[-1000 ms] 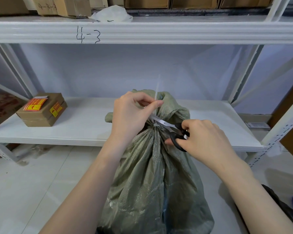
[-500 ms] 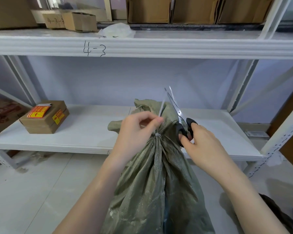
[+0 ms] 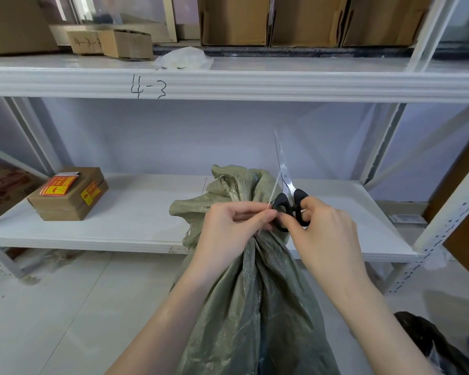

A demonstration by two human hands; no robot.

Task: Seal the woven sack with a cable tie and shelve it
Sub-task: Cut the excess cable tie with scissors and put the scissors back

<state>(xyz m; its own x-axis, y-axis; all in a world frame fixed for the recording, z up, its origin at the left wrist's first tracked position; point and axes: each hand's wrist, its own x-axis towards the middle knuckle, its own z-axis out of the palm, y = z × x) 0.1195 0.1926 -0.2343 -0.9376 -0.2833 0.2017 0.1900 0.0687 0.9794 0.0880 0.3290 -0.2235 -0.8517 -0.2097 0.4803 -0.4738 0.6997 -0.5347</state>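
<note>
A grey-green woven sack (image 3: 255,299) stands on the floor in front of the lower shelf, its neck gathered tight. My left hand (image 3: 232,228) pinches a thin white strip of cable tie (image 3: 271,194) that slants up from my fingertips beside the neck. My right hand (image 3: 328,234) grips the black handles of a pair of scissors (image 3: 286,185), blades together and pointing up. The tie around the neck is hidden behind my hands.
The white lower shelf (image 3: 136,212) holds a brown carton with red and yellow labels (image 3: 67,194) at its left. The upper shelf marked "4-3" (image 3: 255,85) carries cardboard boxes and a clear plastic bag (image 3: 182,58). A dark bag (image 3: 431,339) lies on the floor at right.
The scissors were across the sack's neck with blades at the tie tail; my right hand has since lifted them upright. My left hand now holds the tie strip lower and further right.
</note>
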